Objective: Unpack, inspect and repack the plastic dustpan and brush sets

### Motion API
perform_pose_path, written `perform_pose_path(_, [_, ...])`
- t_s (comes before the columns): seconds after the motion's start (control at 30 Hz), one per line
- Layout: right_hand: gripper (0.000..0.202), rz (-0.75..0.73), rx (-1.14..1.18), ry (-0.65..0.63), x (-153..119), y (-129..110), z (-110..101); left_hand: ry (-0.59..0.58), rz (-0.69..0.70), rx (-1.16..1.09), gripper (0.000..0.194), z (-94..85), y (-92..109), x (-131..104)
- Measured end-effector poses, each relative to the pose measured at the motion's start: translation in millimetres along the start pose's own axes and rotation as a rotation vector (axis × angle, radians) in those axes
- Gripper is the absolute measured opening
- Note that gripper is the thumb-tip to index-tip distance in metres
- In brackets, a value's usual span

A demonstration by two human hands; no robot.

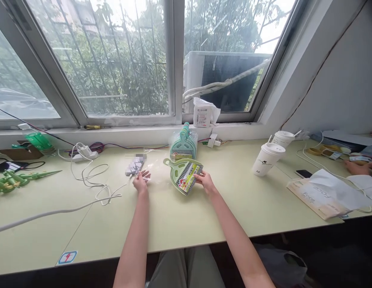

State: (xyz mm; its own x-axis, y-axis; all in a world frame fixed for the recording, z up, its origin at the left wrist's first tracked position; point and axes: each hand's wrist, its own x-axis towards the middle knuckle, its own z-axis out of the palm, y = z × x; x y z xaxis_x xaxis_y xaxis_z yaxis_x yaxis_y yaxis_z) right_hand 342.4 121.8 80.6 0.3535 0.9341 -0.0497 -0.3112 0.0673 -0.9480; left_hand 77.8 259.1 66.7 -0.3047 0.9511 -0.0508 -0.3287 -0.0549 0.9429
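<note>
My right hand (206, 182) grips the right edge of a light green dustpan (175, 173) and tilts it above the table. A small brush with grey bristles (188, 168) is fitted in the dustpan, with a bright printed label (186, 178) across it. To the left, my left hand (140, 181) has its fingers at the edge of a clear plastic bag (158, 170), which is hard to make out against the tabletop. Just beyond that hand lies a phone-like object, blurred out (135, 165). Behind the held dustpan, a stack of green dustpans (184, 145) sits in clear wrapping.
White cables (92, 172) and a power strip (85, 155) lie left, near green spiky pieces (18, 180). White paper cups (267, 160) stand right, beyond them a tissue pack (316, 196). Another person's hand (358, 167) is at far right. A window sill borders the back.
</note>
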Motion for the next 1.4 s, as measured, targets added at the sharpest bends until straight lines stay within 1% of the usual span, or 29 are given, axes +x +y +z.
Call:
perform_pose_path(0.03, [0.034, -0.007, 0.033, 0.035, 1, -1, -3, 0.046, 0.041, 0.034, 0.036, -4.5, 2, 3])
perform_pose_path(0.1, [0.035, -0.023, 0.118, 0.094, 3, -1, -8, 0.08, 0.111, 0.141, 0.033, -10.9, 6, 5])
perform_pose_path(0.23, [0.038, -0.043, 0.262, 0.154, 5, 0, -13, 0.166, 0.25, 0.449, 0.027, -14.8, 14, -4])
perform_pose_path(0.33, [0.039, -0.05, 0.3, 0.15, 6, 2, -13, 0.251, 0.478, 0.566, 0.035, -15.8, 23, -13])
perform_pose_path(0.43, [0.04, -0.071, 0.315, 0.128, 6, 3, -11, 0.455, 0.709, 0.713, 0.037, -14.7, 31, -23])
perform_pose_path(0.47, [0.041, -0.076, 0.32, 0.12, 6, 4, -11, 0.488, 0.755, 0.749, 0.033, -12.6, 33, -28])
perform_pose_path(0.5, [0.042, -0.078, 0.324, 0.112, 5, 3, -10, 0.457, 0.792, 0.758, 0.029, -9.3, 33, -32])
perform_pose_path(0.53, [0.043, -0.077, 0.327, 0.103, 5, 3, -9, 0.355, 0.822, 0.739, 0.026, -4.6, 33, -37])
perform_pose_path(0.57, [0.044, -0.076, 0.326, 0.095, 5, 3, -8, 0.2, 0.832, 0.697, 0.024, 1.4, 31, -43])
perform_pose_path(0.6, [0.044, -0.074, 0.32, 0.084, 4, 3, -7, 0.018, 0.804, 0.631, 0.024, 8.5, 29, -49])
perform_pose_path(0.63, [0.045, -0.071, 0.307, 0.07, 4, 3, -6, -0.175, 0.734, 0.549, 0.027, 16.2, 25, -56])
perform_pose_path(0.67, [0.045, -0.068, 0.285, 0.054, 3, 3, -4, -0.344, 0.609, 0.455, 0.033, 24.0, 20, -62])
perform_pose_path(0.7, [0.044, -0.061, 0.252, 0.031, 2, 4, -2, -0.497, 0.432, 0.361, 0.041, 31.3, 14, -68])
perform_pose_path(0.73, [0.043, -0.052, 0.208, 0.005, 1, 5, 1, -0.626, 0.245, 0.293, 0.047, 37.5, 9, -72])
perform_pose_path(0.77, [0.042, -0.038, 0.153, -0.018, 0, 6, 4, -0.719, 0.102, 0.263, 0.051, 42.2, 3, -75])
perform_pose_path(0.8, [0.041, -0.015, 0.087, -0.037, 0, 7, 7, -0.756, 0.007, 0.246, 0.054, 45.2, -2, -76])
perform_pose_path(0.83, [0.039, 0.021, 0.012, -0.053, -1, 9, 10, -0.754, -0.046, 0.247, 0.055, 46.7, -6, -75])
perform_pose_path(0.87, [0.036, 0.068, -0.067, -0.074, 0, 11, 11, -0.719, -0.057, 0.253, 0.057, 46.6, -8, -73])
perform_pose_path(0.93, [0.03, 0.167, -0.205, -0.126, 2, 13, 12, -0.631, -0.025, 0.25, 0.056, 43.7, -11, -64])
perform_pose_path(0.97, [0.029, 0.204, -0.256, -0.152, 3, 14, 10, -0.609, -0.008, 0.244, 0.055, 41.5, -11, -59])
perform_pose_path(1.03, [0.027, 0.217, -0.296, -0.151, 6, 11, 0, -0.583, 0.01, 0.232, 0.053, 37.2, -10, -50])
perform_pose_path(1.07, [0.026, 0.192, -0.281, -0.098, 8, 8, -8, -0.57, 0.003, 0.225, 0.053, 35.6, -10, -47])
perform_pose_path(1.1, [0.025, 0.151, -0.244, -0.003, 10, 5, -17, -0.554, -0.016, 0.22, 0.053, 34.6, -9, -46])
perform_pose_path(1.17, [0.025, 0.042, -0.107, 0.281, 13, -2, -38, -0.536, -0.059, 0.209, 0.055, 34.4, -9, -47])
perform_pose_path(1.2, [0.028, -0.005, -0.033, 0.421, 13, -6, -47, -0.551, -0.072, 0.202, 0.056, 35.1, -10, -49])
perform_pose_path(1.23, [0.032, -0.039, 0.029, 0.527, 14, -9, -56, -0.578, -0.073, 0.199, 0.057, 36.3, -10, -53])
perform_pose_path(1.27, [0.038, -0.05, 0.063, 0.586, 14, -11, -62, -0.613, -0.065, 0.204, 0.058, 37.8, -11, -57])
perform_pose_path(1.33, [0.046, -0.053, 0.021, 0.594, 13, -14, -66, -0.687, -0.046, 0.238, 0.058, 41.0, -13, -66])
perform_pose_path(1.4, [0.046, -0.133, -0.196, 0.568, 9, -12, -57, -0.747, -0.028, 0.276, 0.058, 43.8, -15, -76])
